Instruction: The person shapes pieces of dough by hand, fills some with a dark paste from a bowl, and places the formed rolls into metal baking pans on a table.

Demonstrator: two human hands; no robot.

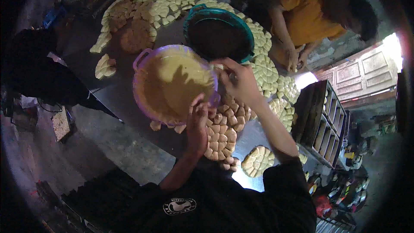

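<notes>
A pale piece of dough [218, 66] is pinched in the fingertips of my right hand [239, 81], above the right rim of a purple-rimmed basin [139, 87]. Yellowish contents fill part of this basin, and hand shadows fall across them. My left hand [198, 123] is raised by the basin's near right edge, its fingers loosely bent and apart, with nothing seen in them. Beneath and between my hands lie clusters of brownish cut dough pieces [222, 140]. Beyond the basin stands a teal basin [248, 39] with dark contents.
Cut dough rounds [263, 67] cover the table's far and right sides; brown ones [137, 36] lie at the far left. A pale round [258, 161] sits near me. Across the table, a person in an orange shirt [308, 11] works. A wooden rack [325, 123] stands at right.
</notes>
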